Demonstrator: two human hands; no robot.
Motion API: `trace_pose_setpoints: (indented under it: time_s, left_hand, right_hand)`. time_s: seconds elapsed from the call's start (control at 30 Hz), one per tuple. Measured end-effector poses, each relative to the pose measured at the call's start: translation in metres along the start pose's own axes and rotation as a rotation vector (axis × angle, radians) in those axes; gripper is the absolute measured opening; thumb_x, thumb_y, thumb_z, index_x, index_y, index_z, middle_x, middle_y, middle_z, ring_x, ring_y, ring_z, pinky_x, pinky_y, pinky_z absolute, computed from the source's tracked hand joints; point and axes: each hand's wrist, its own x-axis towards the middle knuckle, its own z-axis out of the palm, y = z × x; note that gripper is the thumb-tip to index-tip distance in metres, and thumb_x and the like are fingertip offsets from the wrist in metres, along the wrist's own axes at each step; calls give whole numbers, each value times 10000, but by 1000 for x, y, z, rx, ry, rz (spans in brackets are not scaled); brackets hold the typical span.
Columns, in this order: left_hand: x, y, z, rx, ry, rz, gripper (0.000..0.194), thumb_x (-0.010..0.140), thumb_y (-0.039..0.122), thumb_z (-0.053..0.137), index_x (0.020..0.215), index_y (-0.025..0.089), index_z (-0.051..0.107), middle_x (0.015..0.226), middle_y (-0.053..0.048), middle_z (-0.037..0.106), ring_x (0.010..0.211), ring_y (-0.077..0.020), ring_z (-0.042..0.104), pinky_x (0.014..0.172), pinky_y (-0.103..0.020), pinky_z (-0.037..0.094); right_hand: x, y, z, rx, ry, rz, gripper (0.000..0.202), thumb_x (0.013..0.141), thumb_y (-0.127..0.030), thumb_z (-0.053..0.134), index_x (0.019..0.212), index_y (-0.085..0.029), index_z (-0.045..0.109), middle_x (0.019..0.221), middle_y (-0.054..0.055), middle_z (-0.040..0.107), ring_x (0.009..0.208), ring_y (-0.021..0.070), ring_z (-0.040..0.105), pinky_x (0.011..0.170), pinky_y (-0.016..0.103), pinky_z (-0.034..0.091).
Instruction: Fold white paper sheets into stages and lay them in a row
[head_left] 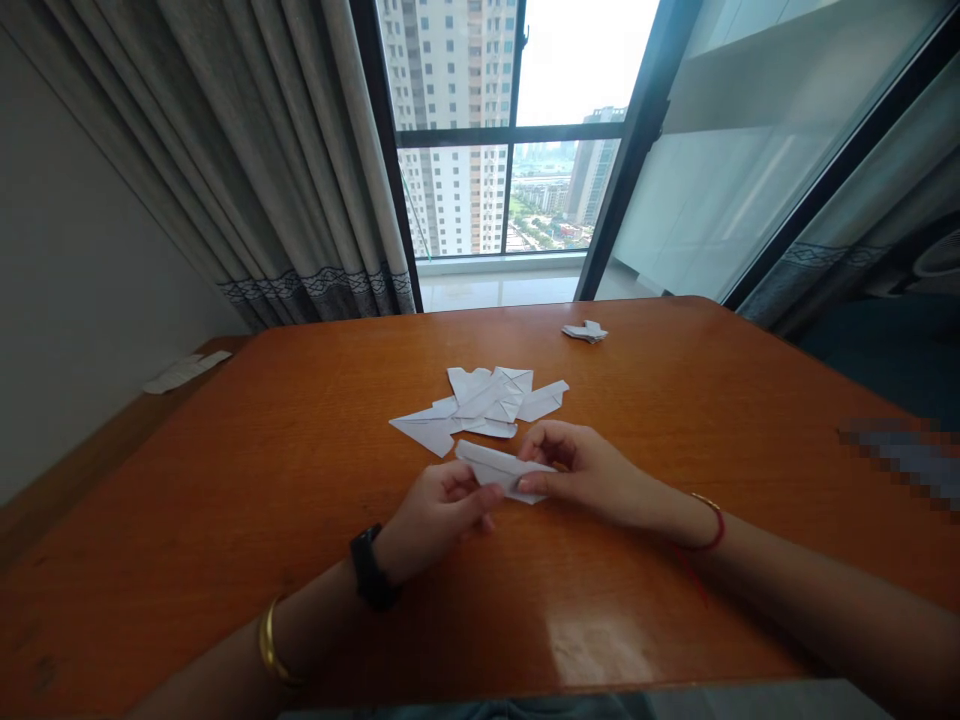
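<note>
A folded white paper [491,465] is held a little above the table between both of my hands. My left hand [442,505] pinches its lower left side, thumb on the near face. At its right end, my right hand [574,465] grips it between thumb and fingers. Long creases run along the paper, and its right tip is partly covered by my right thumb. Just beyond it lies a loose pile of folded white papers [487,395], several of them overlapping, one with a pointed end toward the left.
The brown wooden table [262,500] reaches toward a window. Near its far edge sits a small folded paper piece [585,331]. White sheets [187,370] lie on a lower surface at the left. Grey curtains [300,150] hang behind, and a blurred patch [911,455] covers something at right.
</note>
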Motion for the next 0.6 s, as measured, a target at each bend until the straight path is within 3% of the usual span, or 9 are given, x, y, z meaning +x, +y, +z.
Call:
trace_pose_setpoints:
  time_s: [0.07, 0.17, 0.27, 0.33, 0.5, 0.6]
  left_hand:
    - [1, 1, 1, -29, 31, -12, 389, 813, 505, 573, 790, 118, 579, 568, -35, 638, 415, -79, 492, 404, -178, 343]
    - [3, 1, 1, -162, 52, -57, 386, 788, 513, 599, 852, 138, 534, 639, -56, 683, 481, -130, 606, 428, -196, 430]
    - [5, 2, 1, -308, 25, -131, 438, 755, 507, 641, 965, 149, 502, 800, -87, 712, 672, -202, 702, 511, -235, 518]
    - [6, 2, 1, -340, 43, -134, 453, 748, 488, 656, 1001, 154, 483, 849, -91, 712, 698, -203, 710, 536, -236, 532]
    - [8, 1, 2, -299, 122, -26, 449, 746, 455, 666, 1005, 143, 472, 649, -32, 674, 537, -159, 665, 462, -201, 491]
    - [7, 2, 0, -362, 173, -17, 377, 757, 392, 671, 969, 144, 482, 696, -40, 680, 599, -161, 677, 514, -217, 522]
  right_hand:
    - [18, 2, -16, -159, 17, -22, 356, 781, -475, 634, 991, -190, 586, 833, 32, 637, 748, 170, 562, 672, 294, 424]
    - [48, 15, -48, -718, 293, 4, 284, 823, -443, 590, 972, -210, 650, 1021, 93, 635, 940, 243, 528, 785, 361, 378]
    - [59, 29, -67, -1032, 198, 96, 276, 726, -490, 683, 819, -230, 677, 1069, 88, 612, 1043, 305, 469, 819, 396, 334]
    - [52, 33, -67, -1054, 112, 155, 265, 726, -474, 678, 767, -215, 641, 995, 69, 624, 969, 271, 508, 767, 358, 346]
    - [20, 26, -52, -922, 41, 250, 308, 715, -452, 672, 898, -217, 593, 948, 47, 640, 791, 206, 570, 606, 273, 359]
    - [9, 18, -52, -881, -54, 333, 244, 684, -363, 694, 839, -199, 600, 870, 48, 652, 707, 192, 576, 552, 264, 352]
